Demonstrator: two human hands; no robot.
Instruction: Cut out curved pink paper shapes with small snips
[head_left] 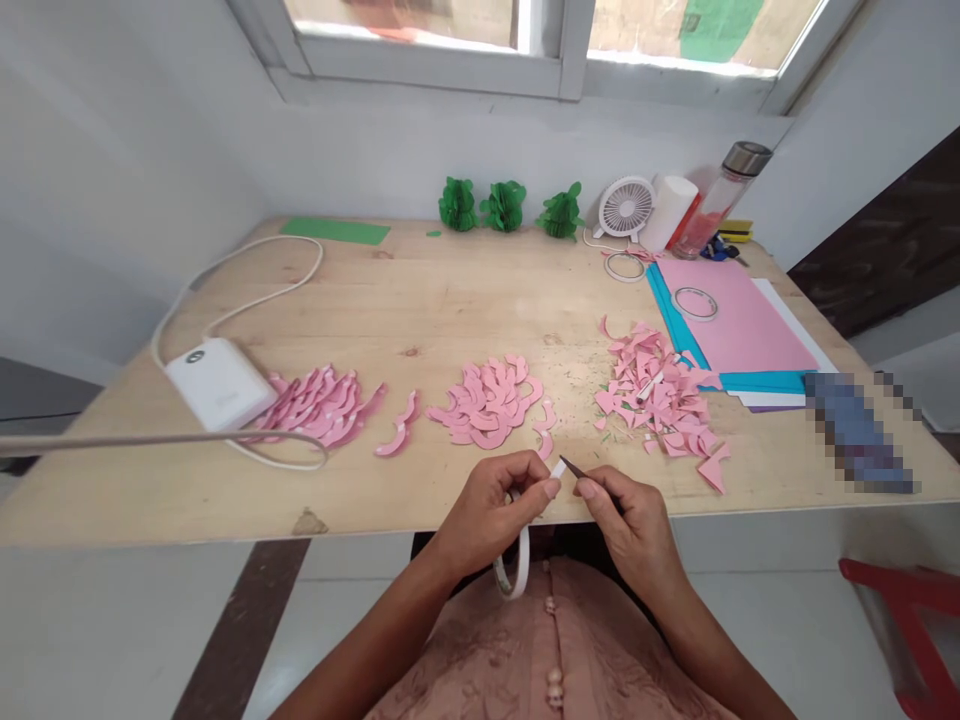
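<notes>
Near the table's front edge, my left hand is closed on a roll of white tape, whose ring hangs below the fingers. A short strip of it sticks up between thumb and forefinger. My right hand grips a thin dark pointed tool; its handle is hidden in the fingers, so I cannot tell its kind. The tool's tip meets the end of the strip. Just beyond my left hand lie a curved pink paper piece with white patches and a heap of pink scalloped cutouts.
Pink scraps lie to the right, more pink cutouts to the left. A white power bank trails a cable. Green paper shapes, a small fan and a bottle line the back. Coloured sheets lie right.
</notes>
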